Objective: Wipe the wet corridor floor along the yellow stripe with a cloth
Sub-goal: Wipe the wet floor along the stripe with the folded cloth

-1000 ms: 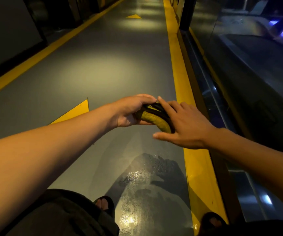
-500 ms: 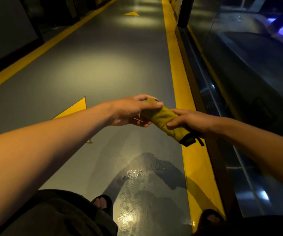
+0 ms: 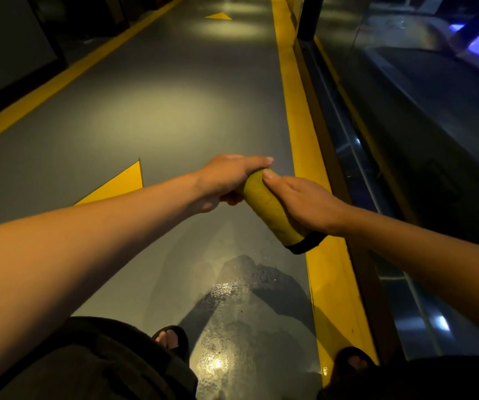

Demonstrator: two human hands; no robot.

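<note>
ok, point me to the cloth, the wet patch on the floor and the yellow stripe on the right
cloth (image 3: 264,207): head view, middle of the rolled yellow part between the two hands.
wet patch (image 3: 226,327): head view, glistening floor between the feet.
yellow stripe (image 3: 299,116): head view, bare stretch beyond the hands.

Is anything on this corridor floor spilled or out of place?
Yes: a wet patch glistens on the grey floor beside the yellow stripe, near the person's feet. The cloth is rolled up in both hands, off the floor.
</note>
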